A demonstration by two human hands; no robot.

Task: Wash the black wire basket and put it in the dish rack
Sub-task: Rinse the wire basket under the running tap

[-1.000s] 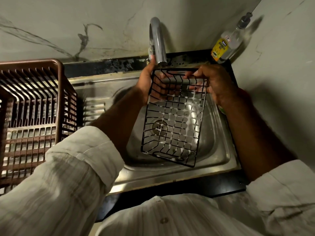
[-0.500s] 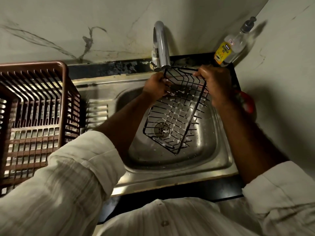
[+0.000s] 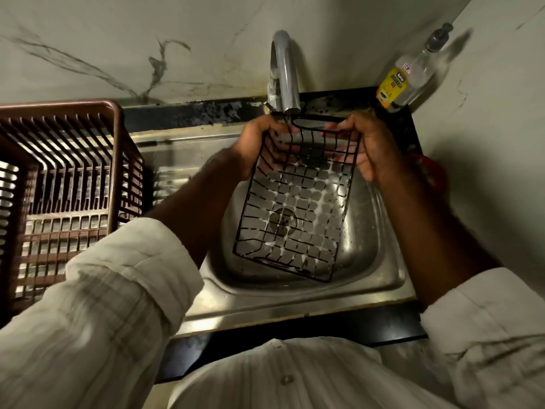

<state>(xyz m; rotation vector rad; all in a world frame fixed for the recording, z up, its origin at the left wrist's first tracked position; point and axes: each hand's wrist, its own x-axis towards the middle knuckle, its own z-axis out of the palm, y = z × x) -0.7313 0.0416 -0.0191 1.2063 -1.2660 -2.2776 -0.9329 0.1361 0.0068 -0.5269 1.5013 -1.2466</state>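
Black wire basket (image 3: 296,208) hangs tilted over the steel sink (image 3: 295,308), far end right under the tap (image 3: 284,69) spout. I read both hands gripping its top corners: left hand (image 3: 253,143) and right hand (image 3: 376,149), fingers (image 3: 343,126) curled round the wire. White suds (image 3: 324,199) film the mesh. Brown dish rack (image 3: 59,172) stands left of the sink.

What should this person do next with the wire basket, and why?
Probably rinse it under the tap: left hand and right hand hold the basket just below it, and white suds cling to its wires, so the rack can wait.
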